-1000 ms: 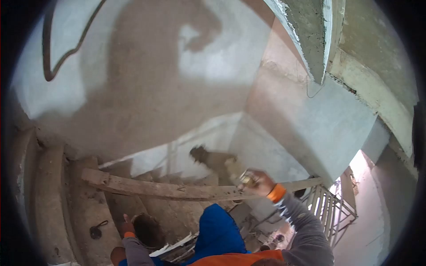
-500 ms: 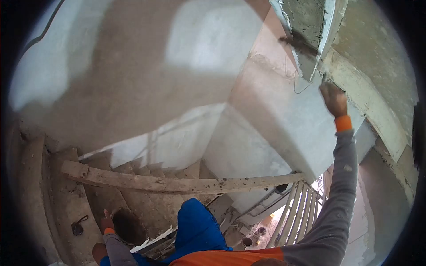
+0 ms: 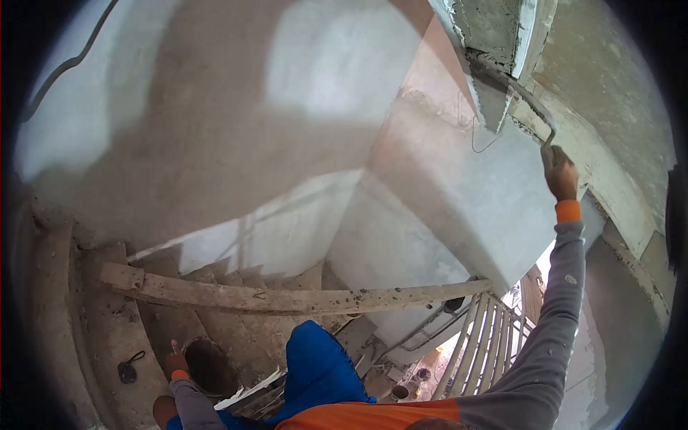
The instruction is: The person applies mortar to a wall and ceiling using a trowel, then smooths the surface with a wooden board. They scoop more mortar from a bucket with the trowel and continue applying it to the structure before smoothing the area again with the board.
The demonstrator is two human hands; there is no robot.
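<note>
My right hand (image 3: 561, 174) is raised at the upper right, its fingers wrapped round the handle of a trowel (image 3: 534, 104). The trowel's long, mortar-coated blade lies across the grey underside of a concrete beam (image 3: 489, 25), apparently touching it. Wet-looking mortar shows along the blade's far end. Low at the left, my left hand (image 3: 176, 362) is at the rim of a dark round bucket (image 3: 212, 367), with one digit pointing up. It appears closed on the rim, though most of its fingers are hidden.
A wooden plank (image 3: 308, 301) spans above the stairs (image 3: 115, 326). A small black strapped object (image 3: 127, 369) lies on a step. A metal railing (image 3: 476, 344) stands at the lower right, with another bucket (image 3: 400, 392) far below. A thin wire loop (image 3: 484, 149) hangs near the beam.
My right hand has drawn down and to the right, bringing the trowel's blade and bent neck into clearer view against the beam. My left hand stays by the bucket.
</note>
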